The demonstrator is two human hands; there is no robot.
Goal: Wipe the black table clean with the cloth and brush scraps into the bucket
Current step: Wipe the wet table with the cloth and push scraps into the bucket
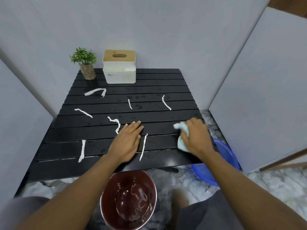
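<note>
The black slatted table (pixel 154 83) carries several white paper scraps, among them a folded strip (pixel 95 92) at the back left and a long strip (pixel 143 146) near the front. My left hand (pixel 127 141) lies flat on the table, fingers straight, just left of that long strip. My right hand (pixel 194 138) grips a crumpled light blue cloth (pixel 181 143) and presses it on the table near the right edge. A dark red bucket (pixel 128 200) stands on the floor below the table's front edge, between my arms.
A small potted plant (pixel 84 63) and a white tissue box with a wooden lid (pixel 119 67) stand at the table's back left. A blue basin (pixel 221 160) sits on the floor at the front right corner. Grey panels close in on three sides.
</note>
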